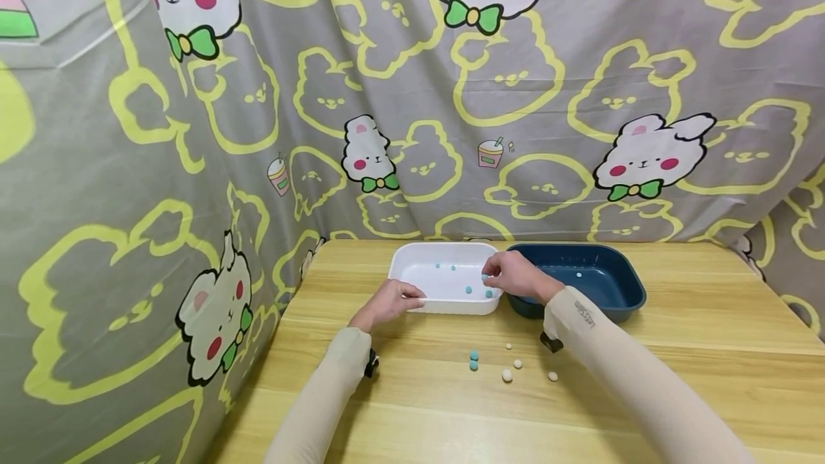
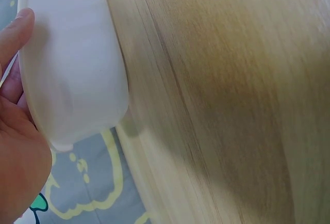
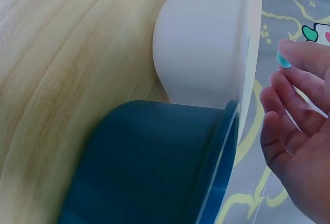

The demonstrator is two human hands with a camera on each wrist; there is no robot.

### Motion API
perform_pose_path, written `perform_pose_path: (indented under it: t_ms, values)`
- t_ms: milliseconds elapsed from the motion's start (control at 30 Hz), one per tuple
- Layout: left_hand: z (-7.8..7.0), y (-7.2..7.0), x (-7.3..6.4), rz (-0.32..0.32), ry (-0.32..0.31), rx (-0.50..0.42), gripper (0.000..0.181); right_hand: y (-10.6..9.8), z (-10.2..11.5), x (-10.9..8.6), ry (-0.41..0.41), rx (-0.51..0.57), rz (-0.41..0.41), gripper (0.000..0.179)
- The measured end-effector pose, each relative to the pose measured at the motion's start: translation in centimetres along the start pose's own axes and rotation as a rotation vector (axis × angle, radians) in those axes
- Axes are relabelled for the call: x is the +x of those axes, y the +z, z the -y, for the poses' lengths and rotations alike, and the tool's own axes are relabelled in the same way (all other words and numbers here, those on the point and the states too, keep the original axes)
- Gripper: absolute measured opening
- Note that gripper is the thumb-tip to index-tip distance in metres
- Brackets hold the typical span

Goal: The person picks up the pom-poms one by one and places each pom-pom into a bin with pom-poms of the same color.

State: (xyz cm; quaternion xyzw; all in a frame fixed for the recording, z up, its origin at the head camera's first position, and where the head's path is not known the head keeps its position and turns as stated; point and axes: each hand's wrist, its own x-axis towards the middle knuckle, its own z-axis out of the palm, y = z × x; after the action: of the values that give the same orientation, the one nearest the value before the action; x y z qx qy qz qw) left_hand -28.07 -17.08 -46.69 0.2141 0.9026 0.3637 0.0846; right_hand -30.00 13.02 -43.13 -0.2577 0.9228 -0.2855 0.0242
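My right hand (image 1: 513,274) pinches a small light-blue ball (image 3: 283,60) between thumb and forefinger, above the right end of the white basin (image 1: 445,306). At that basin's front left corner, my left hand (image 1: 391,301) grips the rim, thumb (image 2: 23,22) on the outer wall and fingers behind the edge. Several light-blue balls (image 1: 468,290) lie scattered inside the white basin. A dark blue basin (image 1: 619,316) stands against its right side, with one white ball (image 1: 579,275) visible in it; my right forearm hides part of this basin.
On the wooden table (image 1: 412,392) in front of the basins are two light-blue balls (image 1: 473,365) close together and several white balls (image 1: 507,375) of differing sizes. A grey patterned curtain (image 1: 412,92) hangs behind the table and along its left side.
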Motion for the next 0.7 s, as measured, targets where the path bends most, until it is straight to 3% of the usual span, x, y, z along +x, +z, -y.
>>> perform_pose_path:
  t_ms: [400, 700]
  values:
    - [0.2, 0.1, 0.1, -0.004, 0.004, -0.018, 0.014, 0.1, -0.8, 0.3, 0.049, 0.039, 0.025, 0.010]
    - [0.2, 0.3, 0.1, -0.019, 0.020, -0.028, 0.012, 0.5, -1.7, 0.8, 0.039, 0.052, 0.009, 0.008]
